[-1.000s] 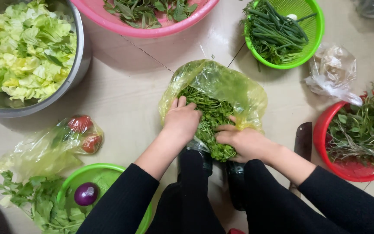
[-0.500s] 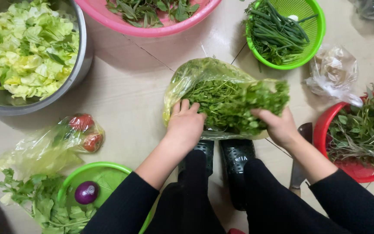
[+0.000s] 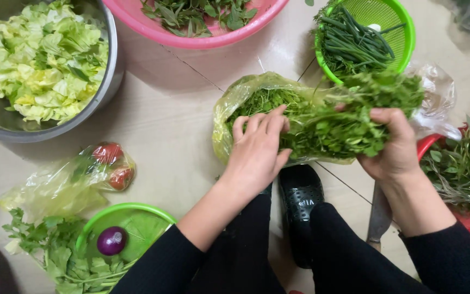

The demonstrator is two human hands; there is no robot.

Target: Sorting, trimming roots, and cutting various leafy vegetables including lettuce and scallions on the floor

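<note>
Herb bunch [image 3: 349, 122], now lifted rightward from its yellow bag [image 3: 240, 98], gripped by right hand [image 3: 393, 147]; left hand [image 3: 257, 149] presses flat beside green colander [image 3: 403, 32].

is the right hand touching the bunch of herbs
Touching: the head view shows the right hand with its fingers wrapped around the bunch of herbs, no gap between them.

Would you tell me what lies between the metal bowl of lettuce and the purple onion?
In the head view, a clear plastic bag holding red tomatoes lies there.
</note>
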